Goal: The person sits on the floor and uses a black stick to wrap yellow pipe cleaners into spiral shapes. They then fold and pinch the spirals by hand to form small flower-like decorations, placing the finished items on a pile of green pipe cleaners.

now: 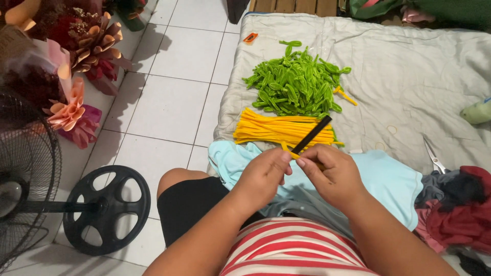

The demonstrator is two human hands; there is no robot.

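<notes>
From the head camera, the person sat at the near edge of a pale quilted mattress [409, 66] laid on a white tiled floor [174, 102]. The left hand [263, 176] was pinched shut on a fuzzy yellow pipe-cleaner stem [292, 153], while the right hand [332, 174] was closed around a flat black stick [312, 134] that slanted up and away over the lap; the stem met the stick just between the two thumbs.

Judging by how things lay, much appeared done: a heap of bent green fuzzy stems [295, 82] lay toward the mattress's far edge. A flat stack of straight yellow stems [279, 129] lay just beyond the hands, apparently still unworked, so a good share seemed left.

A light blue cloth [378, 176] covered the lap, steel scissors [434, 158] lay near the right side, and a black floor fan [30, 199] stood on the left.
</notes>
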